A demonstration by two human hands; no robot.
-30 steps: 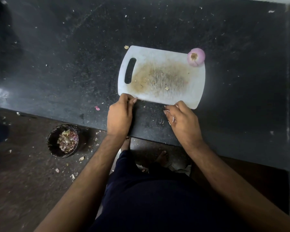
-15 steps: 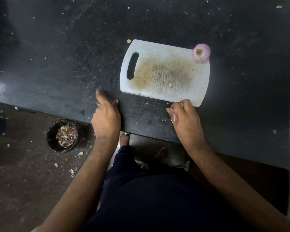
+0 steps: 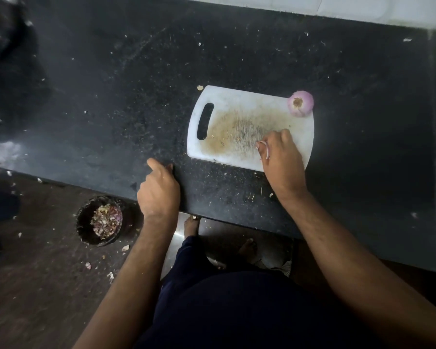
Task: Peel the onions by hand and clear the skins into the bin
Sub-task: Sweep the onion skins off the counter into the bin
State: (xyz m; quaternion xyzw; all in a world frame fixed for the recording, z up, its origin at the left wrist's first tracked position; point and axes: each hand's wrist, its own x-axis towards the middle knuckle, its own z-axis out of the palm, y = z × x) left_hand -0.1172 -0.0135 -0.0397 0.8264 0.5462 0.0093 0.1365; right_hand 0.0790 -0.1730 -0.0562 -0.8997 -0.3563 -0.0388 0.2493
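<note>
- Head view looks down on your black counter (image 3: 111, 96), with one white board (image 3: 227, 102) lying on it, its long axis running left to right and slightly tilted, the slot handle (image 3: 205, 121) at the left end.
- You have one onion (image 3: 300, 103) in sight. It sits on the board's far right corner, peeled and pale purple, its brown cut end turned up toward the camera.
- Your right hand (image 3: 280, 157) rests on the near right part of the board, knuckles up, fingers curled in loosely. A thin pale strip of skin (image 3: 266, 151) shows by its fingers; you cannot tell how firmly it is pinched.
- Your left hand (image 3: 159, 192) lies on the counter near its front edge, left of the board and apart from it. One finger points away from you, the rest are folded under. Whether it holds anything cannot be told.
- One round dark bin (image 3: 100, 220) stands on the floor (image 3: 35, 285) below the counter edge, just left of your left forearm, partly filled with purple and tan skins.
- Small scraps are scattered on the floor around the bin and as pale flecks over the counter; one tan scrap (image 3: 200, 87) lies just off the board's far left corner.
- The board's middle is stained brown and scored with fine cuts.
</note>
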